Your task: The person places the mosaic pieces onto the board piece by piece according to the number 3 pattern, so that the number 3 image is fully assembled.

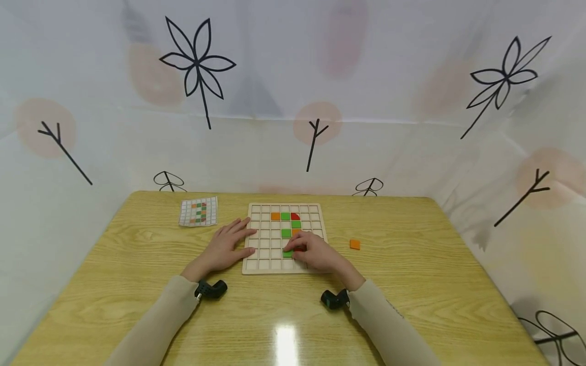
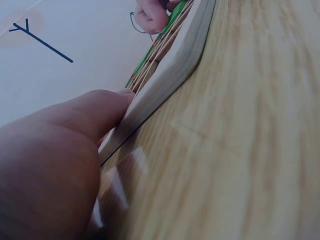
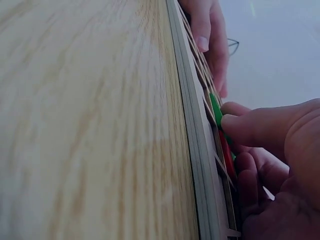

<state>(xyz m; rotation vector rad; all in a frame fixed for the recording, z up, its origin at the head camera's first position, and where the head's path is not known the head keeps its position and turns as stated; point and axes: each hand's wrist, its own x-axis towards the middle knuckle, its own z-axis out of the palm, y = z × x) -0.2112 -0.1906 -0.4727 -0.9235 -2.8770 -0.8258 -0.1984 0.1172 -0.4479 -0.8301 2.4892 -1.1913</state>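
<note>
A wooden grid board [image 1: 261, 269] lies on the table with coloured tiles in some of its cells. My right hand [image 1: 318, 252] is over its lower right part, thumb and fingertips pinching a green square tile [image 1: 287, 254]. In the right wrist view that green tile [image 3: 215, 107] stands tilted at its cell, beside a red tile [image 3: 226, 155] partly hidden by the fingers. My left hand [image 1: 225, 246] rests with spread fingers along the board's left edge, the thumb on the rim. Higher on the grid sit an orange tile [image 1: 275, 216], several green tiles [image 1: 285, 216] and a red rounded tile [image 1: 295, 216].
A loose orange square tile [image 1: 354, 244] lies on the table right of the board. At the back left is a paper card [image 1: 198, 212] printed with a coloured grid pattern. A patterned cloth [image 1: 274, 152] hangs behind the wooden table [image 1: 389, 223].
</note>
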